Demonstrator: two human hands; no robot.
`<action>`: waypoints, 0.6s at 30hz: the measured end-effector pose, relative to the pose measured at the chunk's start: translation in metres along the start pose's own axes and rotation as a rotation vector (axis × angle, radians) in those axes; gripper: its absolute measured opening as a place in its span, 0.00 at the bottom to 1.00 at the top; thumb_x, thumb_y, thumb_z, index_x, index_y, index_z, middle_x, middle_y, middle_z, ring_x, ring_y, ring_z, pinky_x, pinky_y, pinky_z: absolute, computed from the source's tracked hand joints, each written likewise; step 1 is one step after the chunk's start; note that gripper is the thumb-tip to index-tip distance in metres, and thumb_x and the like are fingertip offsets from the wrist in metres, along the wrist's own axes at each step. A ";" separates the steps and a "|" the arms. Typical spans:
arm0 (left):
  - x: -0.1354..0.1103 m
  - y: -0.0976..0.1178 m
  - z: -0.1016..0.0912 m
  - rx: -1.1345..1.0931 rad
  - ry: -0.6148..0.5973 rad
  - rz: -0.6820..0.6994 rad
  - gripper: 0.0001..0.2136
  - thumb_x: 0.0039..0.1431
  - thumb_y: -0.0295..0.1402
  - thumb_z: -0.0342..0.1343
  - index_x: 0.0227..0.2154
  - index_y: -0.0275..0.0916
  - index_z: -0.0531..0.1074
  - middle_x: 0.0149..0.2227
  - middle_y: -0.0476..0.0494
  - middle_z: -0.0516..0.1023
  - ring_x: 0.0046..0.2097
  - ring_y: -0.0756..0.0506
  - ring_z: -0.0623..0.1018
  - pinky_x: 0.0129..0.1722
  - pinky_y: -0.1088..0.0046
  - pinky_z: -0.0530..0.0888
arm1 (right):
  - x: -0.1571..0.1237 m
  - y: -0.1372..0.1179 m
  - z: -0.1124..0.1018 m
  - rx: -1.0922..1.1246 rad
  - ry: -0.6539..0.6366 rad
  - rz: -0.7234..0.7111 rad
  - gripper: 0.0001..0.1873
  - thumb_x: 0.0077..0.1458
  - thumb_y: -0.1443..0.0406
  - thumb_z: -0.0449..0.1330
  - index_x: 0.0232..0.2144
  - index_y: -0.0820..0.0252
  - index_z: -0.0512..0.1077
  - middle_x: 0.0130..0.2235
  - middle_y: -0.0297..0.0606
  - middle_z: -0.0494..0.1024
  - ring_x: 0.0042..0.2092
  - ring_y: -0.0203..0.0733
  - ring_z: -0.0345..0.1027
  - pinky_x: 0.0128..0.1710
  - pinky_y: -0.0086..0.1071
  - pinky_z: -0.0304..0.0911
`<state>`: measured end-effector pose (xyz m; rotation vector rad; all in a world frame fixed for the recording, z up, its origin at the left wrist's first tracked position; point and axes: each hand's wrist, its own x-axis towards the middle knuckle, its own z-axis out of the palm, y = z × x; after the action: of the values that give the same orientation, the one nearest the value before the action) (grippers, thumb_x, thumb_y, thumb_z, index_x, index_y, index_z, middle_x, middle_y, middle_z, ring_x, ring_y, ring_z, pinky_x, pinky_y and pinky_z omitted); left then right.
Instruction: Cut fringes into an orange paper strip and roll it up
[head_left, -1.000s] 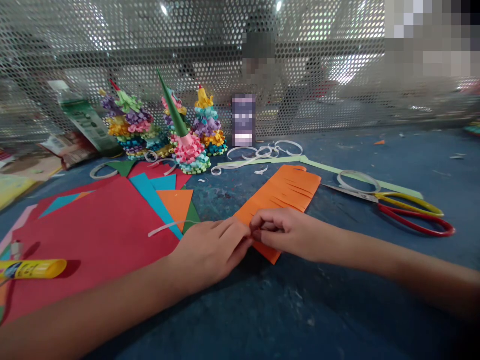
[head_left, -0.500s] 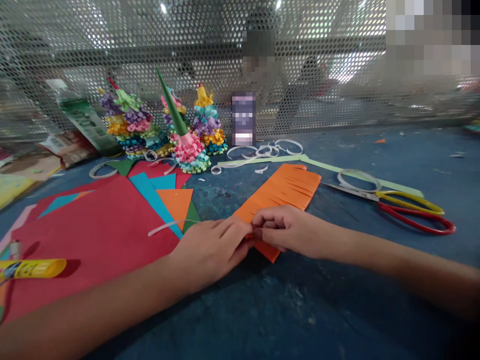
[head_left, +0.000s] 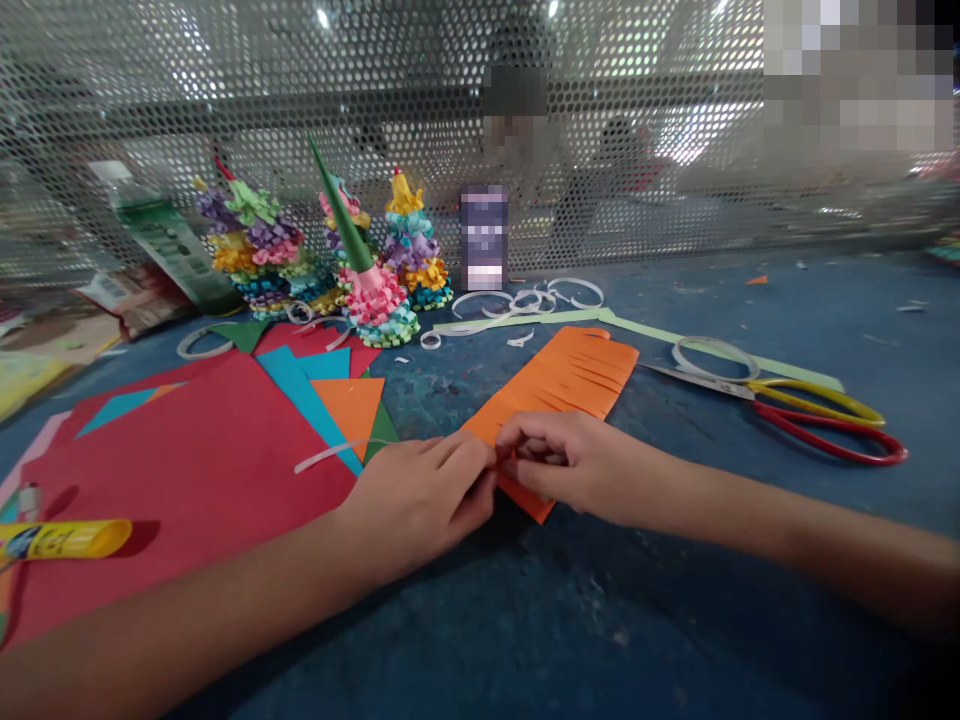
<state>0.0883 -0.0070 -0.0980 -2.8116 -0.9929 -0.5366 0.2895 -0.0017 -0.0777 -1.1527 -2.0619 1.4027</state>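
From my screen: L hand [head_left: 418, 502] and R hand [head_left: 574, 465] meet at the near end of the fringed orange paper sheet [head_left: 559, 382], which lies flat on the blue work table [head_left: 675, 610], tilted across the view. R fingers [head_left: 536, 452] curl tight over the sheet's near edge, a close pinch on the paper, w/ the thumb out of sight. L fingers [head_left: 465, 462] lie nearly flat, tips just touching the R hand at the orange edge; can't tell if L has real hold of the paper.

Just R of the sheet: scissors [head_left: 772, 405] w/ red & yellow handles, blades shut, lying on a pale green paper strip [head_left: 720, 352] w/ a loop of paper [head_left: 714, 358] by the blades. Under L wrist side: large red card [head_left: 191, 490] w/ teal paper [head_left: 300, 395], an orange triangle [head_left: 351, 412], a white strip [head_left: 330, 456]. Glue stick [head_left: 64, 540] at far L edge.

Further back: three quilled paper trees [head_left: 253, 255], a green paper cone [head_left: 341, 212] on the middle one, white paper curls [head_left: 525, 297], a plastic bottle [head_left: 169, 240], then perforated metal screen [head_left: 225, 80].
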 end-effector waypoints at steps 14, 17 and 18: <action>0.000 0.000 -0.002 0.131 0.057 0.138 0.08 0.65 0.30 0.42 0.37 0.39 0.66 0.29 0.50 0.72 0.27 0.50 0.74 0.21 0.74 0.64 | 0.003 0.004 -0.003 0.056 -0.016 0.128 0.01 0.52 0.67 0.55 0.30 0.60 0.66 0.22 0.27 0.65 0.22 0.29 0.57 0.19 0.23 0.51; 0.000 0.000 -0.001 0.146 0.075 0.122 0.08 0.65 0.32 0.43 0.35 0.39 0.66 0.28 0.51 0.72 0.26 0.50 0.73 0.21 0.74 0.63 | -0.003 -0.001 -0.003 -0.104 0.010 0.049 0.03 0.53 0.68 0.54 0.32 0.59 0.68 0.24 0.29 0.67 0.25 0.31 0.59 0.22 0.24 0.52; 0.000 0.000 0.000 0.148 0.073 0.121 0.08 0.65 0.32 0.43 0.34 0.39 0.66 0.28 0.51 0.72 0.26 0.49 0.73 0.21 0.73 0.62 | -0.004 -0.003 -0.003 -0.143 0.010 0.034 0.04 0.53 0.69 0.54 0.32 0.59 0.68 0.23 0.28 0.66 0.24 0.31 0.59 0.21 0.24 0.51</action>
<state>0.0877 -0.0070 -0.0977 -2.6795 -0.8081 -0.5239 0.2930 -0.0038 -0.0736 -1.2540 -2.1755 1.2787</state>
